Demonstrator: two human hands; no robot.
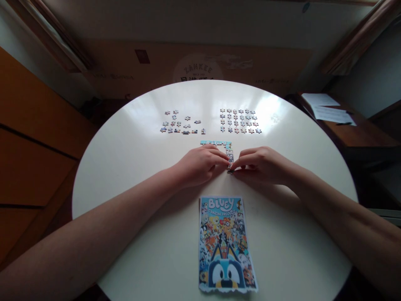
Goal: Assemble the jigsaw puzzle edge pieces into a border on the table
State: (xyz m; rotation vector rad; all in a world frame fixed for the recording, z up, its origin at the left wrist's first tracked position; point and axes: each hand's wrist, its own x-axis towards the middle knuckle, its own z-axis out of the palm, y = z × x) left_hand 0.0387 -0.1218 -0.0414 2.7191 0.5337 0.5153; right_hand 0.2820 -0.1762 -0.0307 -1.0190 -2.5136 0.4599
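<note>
A joined jigsaw puzzle strip [216, 143] lies mid-table, with a light-blue top row and a column running down its right side. My left hand [202, 165] is closed, its fingertips pressed against the lower part of that column. Opposite, my right hand [262, 164] pinches a small puzzle piece [230, 171] at the column's bottom end. Whether that piece is locked in or only touching, I cannot tell. My fingers partly cover the column. Nearer to me lies a torn-edged reference picture [224, 246] with the printed word Bluey and many cartoon dogs.
Loose puzzle pieces [186, 132] are scattered at the back left of the round white table [125, 159]. More pieces [236, 123] stand in neat rows at the back right. Off to the right, a wooden side table [363, 136] carries papers [333, 115] and pens.
</note>
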